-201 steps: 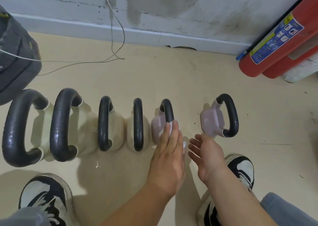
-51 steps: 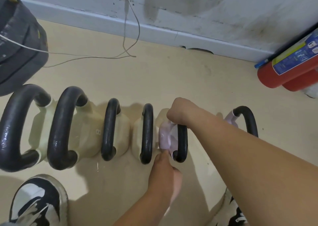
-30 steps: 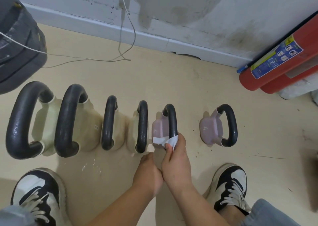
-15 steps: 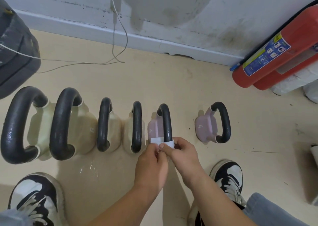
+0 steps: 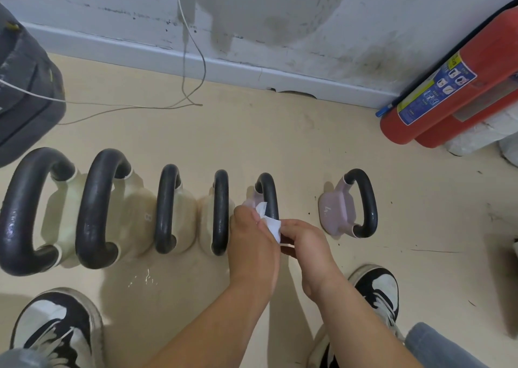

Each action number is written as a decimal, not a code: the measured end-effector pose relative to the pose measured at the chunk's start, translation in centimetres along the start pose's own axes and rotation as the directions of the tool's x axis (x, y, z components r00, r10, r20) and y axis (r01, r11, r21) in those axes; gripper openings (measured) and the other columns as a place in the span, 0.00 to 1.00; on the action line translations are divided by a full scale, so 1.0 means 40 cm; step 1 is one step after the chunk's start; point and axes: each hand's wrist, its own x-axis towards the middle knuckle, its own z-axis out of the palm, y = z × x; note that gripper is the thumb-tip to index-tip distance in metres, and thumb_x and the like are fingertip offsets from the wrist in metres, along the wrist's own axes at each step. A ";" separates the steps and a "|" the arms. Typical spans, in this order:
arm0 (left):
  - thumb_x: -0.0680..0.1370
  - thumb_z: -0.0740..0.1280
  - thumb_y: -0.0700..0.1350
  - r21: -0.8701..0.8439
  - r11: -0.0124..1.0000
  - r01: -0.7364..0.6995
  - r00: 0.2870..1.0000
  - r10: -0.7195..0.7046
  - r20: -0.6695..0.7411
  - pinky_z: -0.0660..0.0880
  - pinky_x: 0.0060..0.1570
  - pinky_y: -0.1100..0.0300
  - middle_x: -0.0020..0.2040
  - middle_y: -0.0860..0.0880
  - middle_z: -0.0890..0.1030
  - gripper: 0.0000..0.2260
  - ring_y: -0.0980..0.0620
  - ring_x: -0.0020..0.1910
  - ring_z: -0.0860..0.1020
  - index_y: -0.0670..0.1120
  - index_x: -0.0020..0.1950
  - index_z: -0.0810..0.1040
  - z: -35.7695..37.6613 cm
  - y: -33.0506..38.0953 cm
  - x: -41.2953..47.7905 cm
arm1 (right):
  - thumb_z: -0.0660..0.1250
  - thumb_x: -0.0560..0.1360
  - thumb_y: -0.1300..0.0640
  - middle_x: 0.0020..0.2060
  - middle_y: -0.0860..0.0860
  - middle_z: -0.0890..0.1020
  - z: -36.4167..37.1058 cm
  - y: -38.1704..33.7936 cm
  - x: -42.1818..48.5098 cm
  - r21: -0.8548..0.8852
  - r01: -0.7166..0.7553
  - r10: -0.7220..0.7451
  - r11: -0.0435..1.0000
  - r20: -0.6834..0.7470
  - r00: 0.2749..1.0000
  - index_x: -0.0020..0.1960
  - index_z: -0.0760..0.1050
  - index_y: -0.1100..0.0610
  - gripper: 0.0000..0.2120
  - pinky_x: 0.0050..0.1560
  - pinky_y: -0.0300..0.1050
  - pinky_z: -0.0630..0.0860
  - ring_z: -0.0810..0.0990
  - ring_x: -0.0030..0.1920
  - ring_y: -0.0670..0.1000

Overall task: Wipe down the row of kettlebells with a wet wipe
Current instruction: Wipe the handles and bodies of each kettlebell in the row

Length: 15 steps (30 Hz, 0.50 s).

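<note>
Several kettlebells with black handles stand in a row on the beige floor. The four on the left are cream; the largest (image 5: 33, 213) is at the far left. The fifth, a pink kettlebell (image 5: 267, 196), is partly hidden behind my hands. A second pink kettlebell (image 5: 350, 207) stands apart to the right. A crumpled white wet wipe (image 5: 270, 221) lies between my hands at the fifth handle's near end. My left hand (image 5: 252, 244) and my right hand (image 5: 305, 244) both pinch the wipe.
Two red fire extinguishers (image 5: 454, 87) lean at the wall on the right. A dark grey bag (image 5: 25, 87) sits at the left, with thin wires (image 5: 190, 81) trailing over the floor. My shoes (image 5: 56, 331) flank my arms. Wet drops (image 5: 143, 278) mark the floor.
My hands have stayed at the fifth kettlebell's near end. The wipe has been bunched up and lifted slightly between them; the view has barely shifted.
</note>
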 end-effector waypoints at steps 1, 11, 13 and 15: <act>0.83 0.59 0.42 -0.012 0.999 0.038 0.999 -0.039 -0.016 0.68 0.38 0.65 0.48 0.52 0.76 0.01 0.52 0.45 0.75 0.48 0.53 0.70 0.007 0.003 0.004 | 0.67 0.65 0.57 0.48 0.53 0.89 -0.001 -0.005 0.003 -0.006 0.004 -0.004 1.000 0.006 1.000 0.48 0.87 0.57 0.15 0.66 0.58 0.79 0.86 0.55 0.58; 0.84 0.56 0.55 -0.102 0.976 0.190 0.973 -0.173 0.153 0.72 0.39 0.59 0.41 0.54 0.82 0.14 0.56 0.40 0.80 0.55 0.47 0.80 0.036 -0.006 -0.024 | 0.73 0.78 0.54 0.46 0.64 0.87 -0.032 0.005 0.040 0.049 -0.023 0.021 0.999 0.040 0.999 0.49 0.85 0.66 0.14 0.58 0.54 0.83 0.83 0.44 0.56; 0.84 0.57 0.54 -0.101 0.979 0.177 0.969 -0.155 0.191 0.72 0.41 0.62 0.45 0.56 0.84 0.12 0.60 0.45 0.81 0.56 0.51 0.80 0.028 -0.003 -0.029 | 0.73 0.75 0.49 0.50 0.65 0.87 -0.026 0.003 0.039 0.018 -0.041 0.040 0.999 0.051 0.998 0.50 0.86 0.66 0.18 0.63 0.58 0.81 0.85 0.48 0.60; 0.84 0.59 0.53 -0.098 0.981 0.169 0.971 -0.149 0.187 0.72 0.41 0.62 0.43 0.56 0.84 0.12 0.59 0.44 0.81 0.55 0.48 0.81 0.023 0.000 -0.018 | 0.71 0.75 0.50 0.50 0.60 0.88 -0.021 -0.001 0.042 -0.012 -0.049 0.050 0.999 0.059 0.997 0.51 0.87 0.61 0.15 0.64 0.59 0.79 0.86 0.55 0.60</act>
